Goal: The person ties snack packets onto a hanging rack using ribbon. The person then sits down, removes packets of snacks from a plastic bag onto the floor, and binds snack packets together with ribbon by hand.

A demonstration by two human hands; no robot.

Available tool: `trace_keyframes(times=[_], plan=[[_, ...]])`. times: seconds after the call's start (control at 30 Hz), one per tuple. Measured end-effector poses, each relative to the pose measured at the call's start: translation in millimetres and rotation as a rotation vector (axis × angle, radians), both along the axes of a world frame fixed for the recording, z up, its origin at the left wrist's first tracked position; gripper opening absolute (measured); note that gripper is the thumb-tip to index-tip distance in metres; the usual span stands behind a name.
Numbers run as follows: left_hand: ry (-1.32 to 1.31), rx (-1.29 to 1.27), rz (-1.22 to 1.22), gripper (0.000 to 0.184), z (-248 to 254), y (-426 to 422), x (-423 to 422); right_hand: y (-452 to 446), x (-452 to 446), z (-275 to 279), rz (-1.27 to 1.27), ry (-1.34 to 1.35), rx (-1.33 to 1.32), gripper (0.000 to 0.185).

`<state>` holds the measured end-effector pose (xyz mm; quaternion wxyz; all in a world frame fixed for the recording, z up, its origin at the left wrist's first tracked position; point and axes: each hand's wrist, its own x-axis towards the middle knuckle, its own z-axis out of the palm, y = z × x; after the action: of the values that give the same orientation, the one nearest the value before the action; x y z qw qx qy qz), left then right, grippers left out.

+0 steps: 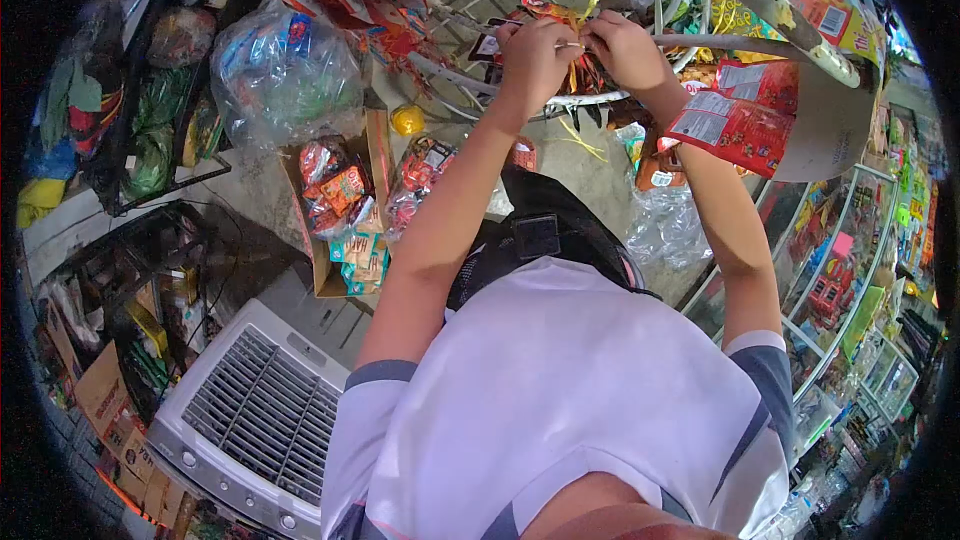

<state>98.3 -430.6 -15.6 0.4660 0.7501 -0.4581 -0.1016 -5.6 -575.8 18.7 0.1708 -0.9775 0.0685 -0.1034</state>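
Both hands meet at the top centre, over a round white metal rack [590, 99]. My left hand [538, 58] is closed, its thumb and fingers pinched on a thin pale strand. Beside it my right hand [625, 50] is closed too, fingertips pinched close to the left ones. A yellow string [588, 10] sticks up just beyond the fingertips. Red and orange packets [545, 10] hang at the rack behind the hands, partly hidden by them. What lies right between the fingertips is mostly covered.
At left, a cardboard box [378, 165] holds packets, near a clear plastic bag [285, 75] and a yellow round item [407, 119]. A grey air cooler [265, 405] stands lower left. Red packets on a card [740, 115] hang by my right forearm. Yellow string [582, 143] lies on the floor.
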Motion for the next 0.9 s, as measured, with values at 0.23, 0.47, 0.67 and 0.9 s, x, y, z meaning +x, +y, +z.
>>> trace_keyframes(times=[0.23,0.47,0.67,0.9], plan=[[0.003,-0.104,0.026,0.012,-12.6,-4.2,0.4,7.9,-4.5,9.3,0.005,0.185,-0.178,0.015],[0.002,-0.098,0.09,0.01,-9.4,-8.0,-5.1,25.2,-14.4,2.4,-0.096,-0.002,-0.184,0.017],[-0.029,-0.118,0.052,0.012,-10.3,-5.3,-2.6,35.5,-15.8,-14.5,-0.261,-0.031,-0.218,0.018],[-0.045,-0.124,0.049,0.011,-16.1,-7.1,-1.7,34.6,-17.7,-17.0,-0.263,-0.07,-0.161,0.018]])
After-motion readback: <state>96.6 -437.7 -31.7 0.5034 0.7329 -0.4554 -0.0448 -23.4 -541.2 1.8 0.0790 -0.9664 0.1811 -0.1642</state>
